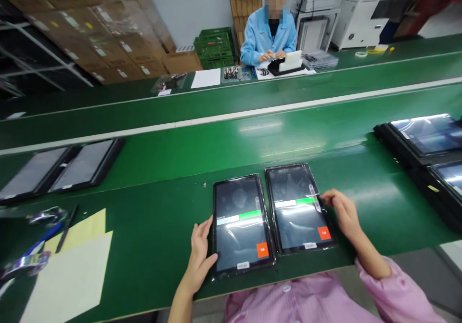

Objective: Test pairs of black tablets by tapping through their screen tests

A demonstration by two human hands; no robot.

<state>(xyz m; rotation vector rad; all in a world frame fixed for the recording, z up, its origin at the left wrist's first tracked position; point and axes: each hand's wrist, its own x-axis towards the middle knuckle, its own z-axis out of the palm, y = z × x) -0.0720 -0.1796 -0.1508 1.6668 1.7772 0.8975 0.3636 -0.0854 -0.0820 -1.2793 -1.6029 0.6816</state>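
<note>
Two tablets lie side by side, face up, on the green bench in front of me. The left tablet (238,236) and the right tablet (294,222) both show a dark screen with a white and green bar and a red "Fail" box. My left hand (199,251) rests against the left edge of the left tablet, fingers and thumb apart. At the right tablet's right edge, near the bar on its screen, is my right hand (341,210). Its fingers are bent, with the fingertips at the edge, and nothing is seen held in it.
Two more tablets in a dark tray (84,164) lie at left. A black tray (407,161) with tablets stands at right. Paper sheets (77,275), a pen and shiny tools lie at lower left. Across the bench a person in blue (269,34) sits near green crates (214,48).
</note>
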